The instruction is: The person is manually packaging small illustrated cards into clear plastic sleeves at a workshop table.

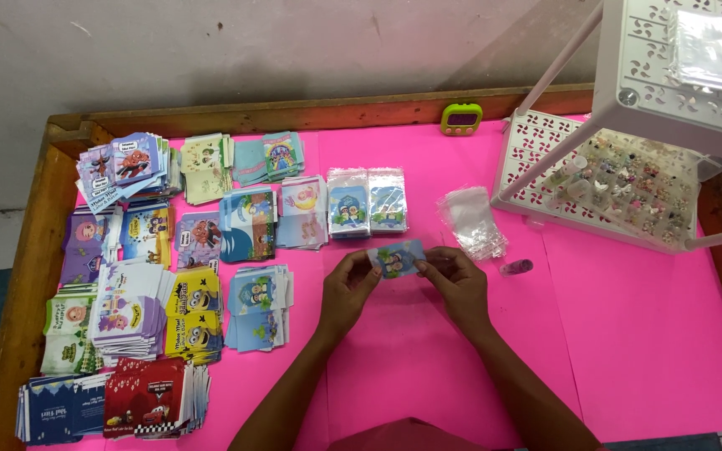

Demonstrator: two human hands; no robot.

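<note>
Card [398, 258] pinched at both short ends: left hand [349, 288] fingers, right hand [459, 282] fingers, above pink table [628, 334].

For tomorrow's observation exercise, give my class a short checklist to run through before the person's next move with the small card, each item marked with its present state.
1. Both hands on the small card: ok, the left hand pinches one end and the right hand the other.
2. Card held above the pink table: ok.
3. Clear plastic bags close to the right hand: ok.
4. Card already inside a sleeve: cannot tell.
5. Bagged stacks lying just beyond the hands: ok.
</note>
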